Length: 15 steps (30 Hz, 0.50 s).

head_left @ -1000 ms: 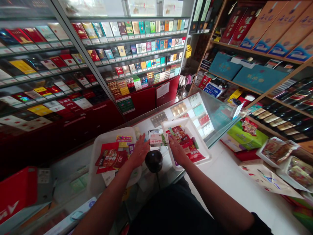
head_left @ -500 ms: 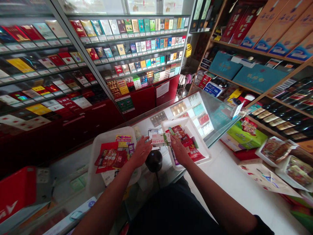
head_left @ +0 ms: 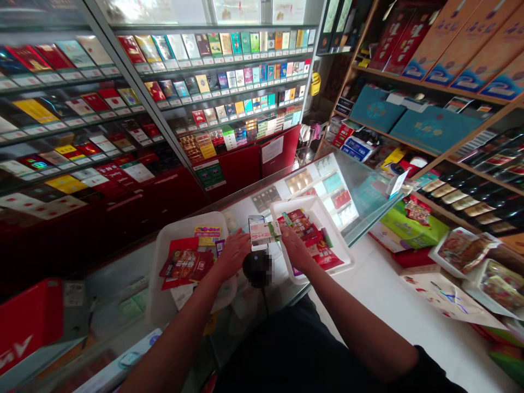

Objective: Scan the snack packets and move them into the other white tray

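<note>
My right hand [head_left: 295, 250] grips the right end of a small white and pink carton [head_left: 262, 233] with a green picture on it. Close by the carton's left end is my left hand [head_left: 235, 254], its fingers stretched out; whether the fingertips touch it I cannot tell. Just below the carton stands a black rounded device with a cord [head_left: 257, 268], which looks like a scanner, partly blurred out. On the left, a white plastic tub [head_left: 158, 262] holds red snack packets [head_left: 189, 266]. Under my right forearm, another white tub [head_left: 347, 262] holds more red packets [head_left: 301, 225].
The tubs rest on a glass display counter [head_left: 360, 191]. Shelves of cigarette packs [head_left: 245, 43] line the wall ahead. At the right are wooden shelves with boxes and bottles [head_left: 470, 188]. A red box [head_left: 30, 322] sits at the lower left.
The carton has shifted slightly left and down in my right hand, and the right hand moved left with it. My left hand has shifted slightly left, its fingers still outstretched.
</note>
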Each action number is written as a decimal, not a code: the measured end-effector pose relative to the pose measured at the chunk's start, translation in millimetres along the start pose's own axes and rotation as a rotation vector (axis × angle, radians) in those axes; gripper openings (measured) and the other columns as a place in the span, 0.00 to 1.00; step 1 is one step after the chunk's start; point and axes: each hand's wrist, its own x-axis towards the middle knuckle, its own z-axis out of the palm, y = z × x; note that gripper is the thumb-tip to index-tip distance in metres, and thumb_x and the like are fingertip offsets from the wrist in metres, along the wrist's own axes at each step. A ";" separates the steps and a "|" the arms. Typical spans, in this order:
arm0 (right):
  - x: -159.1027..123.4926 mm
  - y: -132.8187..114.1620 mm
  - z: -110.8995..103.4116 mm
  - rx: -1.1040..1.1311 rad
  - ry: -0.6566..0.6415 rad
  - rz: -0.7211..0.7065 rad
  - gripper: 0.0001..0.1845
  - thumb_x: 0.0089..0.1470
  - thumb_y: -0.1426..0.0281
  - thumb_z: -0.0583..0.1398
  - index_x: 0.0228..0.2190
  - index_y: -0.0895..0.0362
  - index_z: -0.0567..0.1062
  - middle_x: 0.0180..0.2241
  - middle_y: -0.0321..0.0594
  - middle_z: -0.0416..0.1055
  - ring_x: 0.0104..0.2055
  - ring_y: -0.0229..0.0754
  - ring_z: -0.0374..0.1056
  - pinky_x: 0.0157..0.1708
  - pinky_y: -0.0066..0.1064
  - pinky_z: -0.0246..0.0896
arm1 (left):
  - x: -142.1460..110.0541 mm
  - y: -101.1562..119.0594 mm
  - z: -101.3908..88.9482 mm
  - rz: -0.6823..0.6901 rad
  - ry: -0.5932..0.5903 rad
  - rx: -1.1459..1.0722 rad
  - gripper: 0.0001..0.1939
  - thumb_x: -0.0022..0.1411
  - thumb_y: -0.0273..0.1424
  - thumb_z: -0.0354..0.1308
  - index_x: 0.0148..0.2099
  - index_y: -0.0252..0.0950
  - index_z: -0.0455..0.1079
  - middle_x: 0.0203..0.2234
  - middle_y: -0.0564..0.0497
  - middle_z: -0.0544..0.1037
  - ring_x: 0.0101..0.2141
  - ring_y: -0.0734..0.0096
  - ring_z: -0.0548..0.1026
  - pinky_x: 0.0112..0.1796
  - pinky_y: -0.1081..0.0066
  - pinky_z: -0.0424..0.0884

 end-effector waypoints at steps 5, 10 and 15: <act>1.5 0.2 -1.0 -0.003 0.007 -0.023 0.35 0.69 0.50 0.40 0.63 0.53 0.69 0.64 0.45 0.66 0.69 0.49 0.56 0.71 0.50 0.42 | -5.7 -2.3 2.2 -0.072 -0.067 -0.041 0.31 0.73 0.48 0.35 0.66 0.43 0.67 0.64 0.46 0.69 0.70 0.49 0.51 0.66 0.37 0.42; -2.8 3.6 -2.2 0.002 0.019 -0.017 0.37 0.68 0.47 0.40 0.63 0.54 0.68 0.64 0.46 0.65 0.70 0.51 0.53 0.71 0.51 0.41 | -9.1 -2.3 1.1 -0.085 -0.064 -0.049 0.30 0.72 0.48 0.37 0.67 0.45 0.65 0.66 0.47 0.67 0.70 0.50 0.51 0.67 0.38 0.38; -7.5 1.6 -0.5 0.028 0.032 -0.018 0.36 0.68 0.47 0.42 0.64 0.51 0.67 0.66 0.42 0.63 0.71 0.51 0.51 0.71 0.52 0.41 | -11.9 -2.3 -0.1 -0.085 -0.004 -0.101 0.31 0.71 0.49 0.40 0.68 0.43 0.65 0.66 0.47 0.66 0.71 0.50 0.50 0.67 0.40 0.35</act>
